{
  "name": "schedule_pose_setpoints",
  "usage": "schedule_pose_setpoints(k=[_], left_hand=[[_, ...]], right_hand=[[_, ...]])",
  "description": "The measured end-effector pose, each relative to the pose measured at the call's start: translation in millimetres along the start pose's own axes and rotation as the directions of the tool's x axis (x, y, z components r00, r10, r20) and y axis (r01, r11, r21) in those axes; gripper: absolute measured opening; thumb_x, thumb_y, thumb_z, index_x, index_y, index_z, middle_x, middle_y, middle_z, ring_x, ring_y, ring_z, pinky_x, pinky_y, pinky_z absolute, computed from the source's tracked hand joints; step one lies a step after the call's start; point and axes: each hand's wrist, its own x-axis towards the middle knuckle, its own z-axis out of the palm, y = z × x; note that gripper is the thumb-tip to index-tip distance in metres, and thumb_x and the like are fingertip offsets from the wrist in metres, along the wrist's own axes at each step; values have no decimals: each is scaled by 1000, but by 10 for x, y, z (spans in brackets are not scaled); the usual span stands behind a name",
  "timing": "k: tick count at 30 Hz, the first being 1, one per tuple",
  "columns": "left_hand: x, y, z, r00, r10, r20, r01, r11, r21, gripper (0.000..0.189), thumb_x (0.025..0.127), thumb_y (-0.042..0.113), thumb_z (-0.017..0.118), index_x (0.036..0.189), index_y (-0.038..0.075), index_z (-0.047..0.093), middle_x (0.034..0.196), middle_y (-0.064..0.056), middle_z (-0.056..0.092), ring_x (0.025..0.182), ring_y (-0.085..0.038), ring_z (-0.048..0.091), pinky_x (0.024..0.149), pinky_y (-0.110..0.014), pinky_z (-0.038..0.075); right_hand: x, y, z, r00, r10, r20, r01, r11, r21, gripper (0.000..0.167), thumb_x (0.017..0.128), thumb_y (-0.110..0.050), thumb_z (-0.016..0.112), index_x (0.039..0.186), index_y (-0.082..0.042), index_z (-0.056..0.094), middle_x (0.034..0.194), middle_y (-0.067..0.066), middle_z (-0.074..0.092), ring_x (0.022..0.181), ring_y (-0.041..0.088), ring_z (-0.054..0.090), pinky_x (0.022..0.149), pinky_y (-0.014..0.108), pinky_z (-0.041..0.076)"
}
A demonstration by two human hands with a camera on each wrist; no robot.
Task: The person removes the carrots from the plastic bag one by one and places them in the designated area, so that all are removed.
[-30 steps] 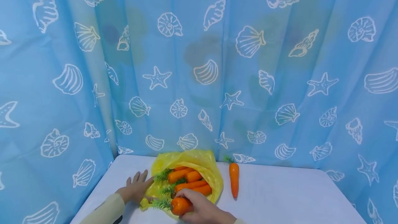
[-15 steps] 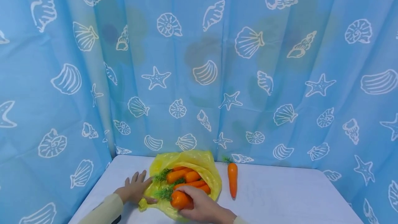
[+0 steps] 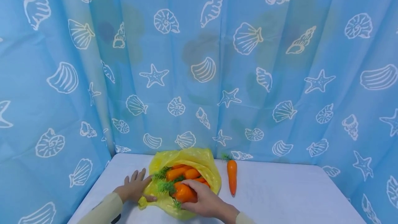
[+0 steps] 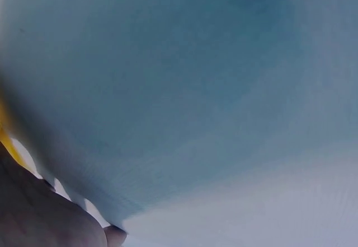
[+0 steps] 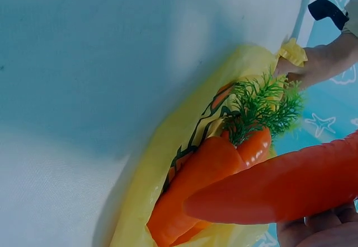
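A yellow plastic bag (image 3: 164,156) lies on its side with its mouth toward me, and several orange carrots (image 3: 175,173) with green leafy tops are inside. My right hand (image 3: 206,199) grips another carrot (image 3: 184,193) at the bag's mouth, its green top pointing left. In the right wrist view this held carrot (image 5: 279,185) passes over the carrots in the bag (image 5: 204,171), with my fingers (image 5: 319,223) beneath it. My left hand (image 3: 134,188) rests with spread fingers at the bag's left edge, thumb on the yellow plastic.
A single carrot (image 3: 232,177) lies on the white table (image 3: 280,196) to the right of the bag, its leafy top toward the back. A blue curtain (image 3: 186,51) with white shell prints hangs behind and along the sides.
My right hand has moved the held carrot slightly upward and inward over the bag's mouth, covering more of the carrots there. The left hand stays at the bag's edge.
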Motion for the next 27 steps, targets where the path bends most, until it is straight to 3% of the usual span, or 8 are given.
schedule_pose_setpoints(k=[10, 17, 27], left_hand=[[-36, -27, -24, 1000, 13, 9, -13, 1000, -2, 107, 69, 80, 65, 151, 16, 39, 162, -26, 16, 146, -56, 11, 111, -77, 3], [-22, -29, -27, 1000, 16, 5, -16, 1000, 8, 107, 69, 80, 65, 152, 17, 38, 162, -26, 16, 146, -56, 11, 111, -77, 4], [11, -18, -19, 1000, 11, 2, -11, 1000, -5, 107, 69, 81, 65, 152, 18, 38, 162, -25, 16, 146, -56, 10, 112, -77, 3]], right_hand=[[10, 33, 4, 1000, -18, -24, 19, 999, 50, 46, 89, -32, 75, 131, -29, 56, 124, -11, 62, 104, 2, 57, 88, 23, 51], [19, 44, -63, 999, 7, -54, -6, 1000, 23, 47, 89, -30, 75, 132, -23, 57, 127, -4, 63, 105, 6, 59, 84, 26, 53], [16, 101, -114, 997, 52, -56, -51, 999, 20, 49, 90, -31, 74, 134, -23, 55, 125, -5, 63, 103, 7, 59, 84, 28, 53]])
